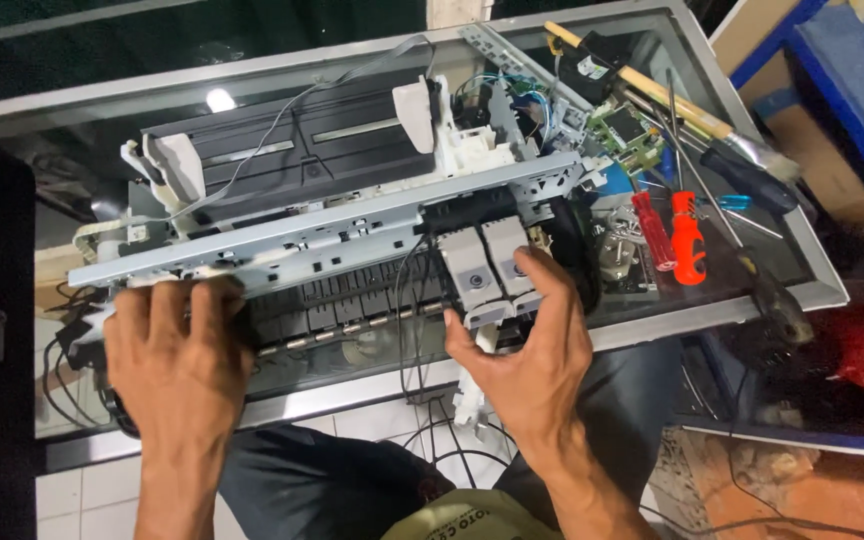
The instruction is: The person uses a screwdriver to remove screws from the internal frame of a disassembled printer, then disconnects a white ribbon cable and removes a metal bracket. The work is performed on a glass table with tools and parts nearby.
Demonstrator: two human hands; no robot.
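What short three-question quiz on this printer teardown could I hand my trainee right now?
1. True or false: the left hand rests on the left end of the printer's metal rail.
2. What does the right hand touch? A. the grey ink cartridge carriage B. the orange-handled screwdriver C. the wooden-handled brush
3. Which colour is the screwdriver handle just left of the orange one?

Key: 1 true; 2 A; 3 red.
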